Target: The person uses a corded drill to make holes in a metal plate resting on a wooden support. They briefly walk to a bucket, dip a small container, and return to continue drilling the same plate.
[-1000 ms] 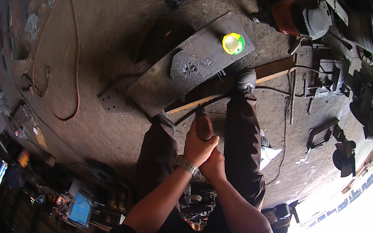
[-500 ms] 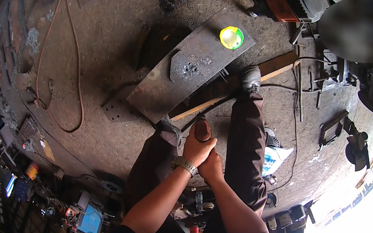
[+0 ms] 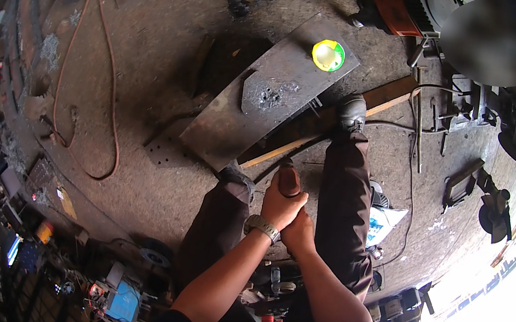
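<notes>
Between my legs, my left hand [image 3: 280, 208] and my right hand [image 3: 299, 233] are closed together round a tool with a rounded reddish-brown end [image 3: 289, 181]. A black cord seems to run from its tip. My fingers hide the rest of it, so its kind is unclear. My left wrist wears a watch [image 3: 262, 227]. Ahead, a long steel plate [image 3: 213, 130] lies slanted, apart from my hands. On it rest a smaller dark plate [image 3: 254, 99] with several holes and metal shavings, and a yellow-green tub [image 3: 328, 55] with pale contents.
A wooden beam [image 3: 389, 95] and cables [image 3: 413, 181] lie on the floor at right. An orange-and-dark shape [image 3: 400, 11] is at the upper right. A reddish hose [image 3: 112, 83] loops at left. A blue machine [image 3: 124, 303] stands lower left; a white bag [image 3: 382, 224] sits beside my right leg.
The whole view has shifted slightly, so things appear a little farther right. Both hands keep the same grip on the tool.
</notes>
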